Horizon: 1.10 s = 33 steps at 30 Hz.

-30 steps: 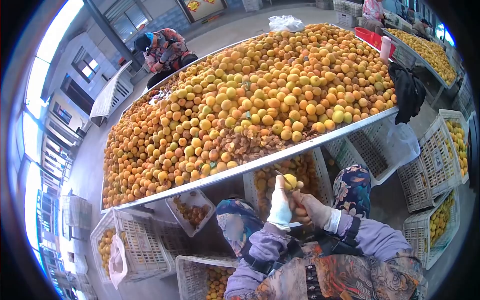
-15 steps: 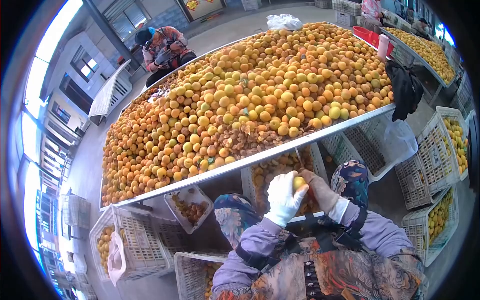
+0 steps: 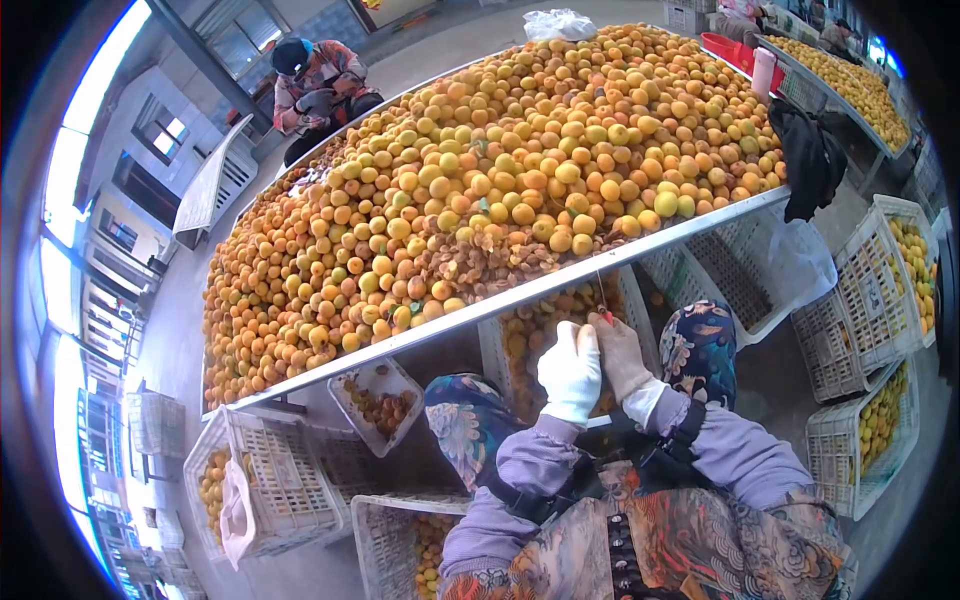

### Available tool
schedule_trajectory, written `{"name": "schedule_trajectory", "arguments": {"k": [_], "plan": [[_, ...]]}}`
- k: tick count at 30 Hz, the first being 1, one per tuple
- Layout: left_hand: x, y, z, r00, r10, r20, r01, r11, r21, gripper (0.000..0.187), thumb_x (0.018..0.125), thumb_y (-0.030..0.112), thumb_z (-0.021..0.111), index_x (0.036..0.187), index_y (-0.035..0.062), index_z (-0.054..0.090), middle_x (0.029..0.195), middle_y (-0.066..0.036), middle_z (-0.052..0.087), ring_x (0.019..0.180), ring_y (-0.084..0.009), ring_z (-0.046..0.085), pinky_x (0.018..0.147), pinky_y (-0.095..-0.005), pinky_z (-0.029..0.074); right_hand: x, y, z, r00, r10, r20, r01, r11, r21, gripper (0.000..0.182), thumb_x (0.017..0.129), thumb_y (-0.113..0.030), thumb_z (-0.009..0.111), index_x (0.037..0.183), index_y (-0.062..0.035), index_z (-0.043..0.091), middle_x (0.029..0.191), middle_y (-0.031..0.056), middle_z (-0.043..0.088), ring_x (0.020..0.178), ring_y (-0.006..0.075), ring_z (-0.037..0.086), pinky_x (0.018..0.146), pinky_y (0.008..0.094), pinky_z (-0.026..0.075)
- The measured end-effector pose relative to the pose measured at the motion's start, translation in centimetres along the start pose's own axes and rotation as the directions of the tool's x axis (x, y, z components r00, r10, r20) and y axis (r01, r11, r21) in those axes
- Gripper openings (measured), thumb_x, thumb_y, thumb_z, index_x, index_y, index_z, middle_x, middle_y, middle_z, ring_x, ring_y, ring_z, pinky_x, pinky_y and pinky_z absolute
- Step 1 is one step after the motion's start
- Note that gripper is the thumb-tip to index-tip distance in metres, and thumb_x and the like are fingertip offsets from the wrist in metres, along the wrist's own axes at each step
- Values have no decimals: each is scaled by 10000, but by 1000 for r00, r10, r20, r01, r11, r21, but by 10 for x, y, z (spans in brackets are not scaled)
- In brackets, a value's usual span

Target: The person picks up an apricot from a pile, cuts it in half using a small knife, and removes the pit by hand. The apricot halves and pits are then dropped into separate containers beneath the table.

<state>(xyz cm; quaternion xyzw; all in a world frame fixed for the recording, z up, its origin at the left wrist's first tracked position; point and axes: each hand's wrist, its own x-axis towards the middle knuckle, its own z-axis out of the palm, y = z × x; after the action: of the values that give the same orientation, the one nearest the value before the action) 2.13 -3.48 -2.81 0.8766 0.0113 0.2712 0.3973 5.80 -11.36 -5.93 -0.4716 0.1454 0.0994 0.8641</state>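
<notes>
My left hand (image 3: 571, 372), in a white glove, is closed with its fingers pressed together over the crate between my knees. What it holds, if anything, is hidden. Right beside it my right hand (image 3: 622, 358), in a dull brownish glove, is closed around a small red-handled tool (image 3: 606, 317) whose thin tip points toward the table edge. Beneath both hands a crate (image 3: 494, 350) holds orange fruit pieces. Past them lies a large heap of yellow-orange fruit (image 3: 480, 190) on the metal-edged table (image 3: 520, 298), with brown scraps near the edge.
White crates (image 3: 285, 470) with fruit stand at the lower left, and others (image 3: 838, 340) at the right. A small tray (image 3: 345, 400) sits under the table. A black cloth (image 3: 805, 160) hangs at the table's right corner. A person (image 3: 318, 90) works at the far left.
The yellow fruit seen between my hands is no longer visible. Both hands are more upright and side by side, slightly farther forward. The view has shifted slightly.
</notes>
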Motion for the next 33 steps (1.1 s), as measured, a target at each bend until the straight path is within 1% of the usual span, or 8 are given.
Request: {"name": "schedule_trajectory", "arguments": {"k": [4,10,20,22,24,25,28,33], "plan": [[-1,-2,-3,990,-136,47,132,988,79,217,905,288,527,884,72,536,595,-154,559,541,-343,569,502,-426,436,2,0,-2,998,-46,48,51,993,-111,155,880,-196,612,878,-41,609,778,-13,592,684,76,530,627,225,436],[15,-2,-20,931,311,190,-353,901,254,271,836,336,595,864,72,543,643,-124,558,588,-303,547,557,-412,417,-7,-28,3,947,311,74,-315,948,44,183,847,-171,648,967,-37,613,849,23,615,775,119,583,722,247,466],[8,-16,21,999,14,30,-22,952,305,258,961,216,414,1022,5,548,917,-214,598,684,-279,601,574,-399,481,33,-4,6,993,-118,-7,113,967,-229,69,849,-107,583,876,-47,600,730,-19,561,640,68,509,562,235,420],[6,-40,42,991,-127,-38,122,988,-98,316,978,281,385,1046,15,542,920,-154,604,751,-188,575,635,-330,482,24,-17,13,979,-194,58,197,850,-488,127,832,-130,591,897,-22,607,731,-13,578,645,59,510,570,231,426],[13,-30,39,853,-478,209,504,656,-561,389,975,370,373,1039,26,545,917,-96,601,785,-127,536,680,-265,466,14,-30,23,940,-337,53,292,713,-637,183,818,-159,600,918,-6,603,711,-3,586,658,55,518,583,227,433],[20,-8,25,720,-620,313,653,450,-609,450,958,448,376,1012,42,563,933,-53,591,787,-138,551,688,-252,471,16,-27,25,944,-321,71,304,772,-558,273,789,-295,596,868,-35,617,704,124,614,708,284,634,673,366,479],[14,-44,-2,567,-269,779,782,-120,-611,530,916,550,352,945,61,555,651,-56,511,662,-158,497,615,-307,442,1,-48,19,972,176,157,-84,880,-467,241,828,-261,611,899,-31,600,741,58,627,689,162,604,637,285,467],[-1,-49,-20,585,-397,708,673,-249,-696,621,888,617,377,962,26,554,630,-72,492,634,-233,467,664,-382,418,28,-19,5,961,-22,274,130,915,-381,240,869,-247,608,920,-13,601,765,26,602,703,88,539,651,242,445]]}}
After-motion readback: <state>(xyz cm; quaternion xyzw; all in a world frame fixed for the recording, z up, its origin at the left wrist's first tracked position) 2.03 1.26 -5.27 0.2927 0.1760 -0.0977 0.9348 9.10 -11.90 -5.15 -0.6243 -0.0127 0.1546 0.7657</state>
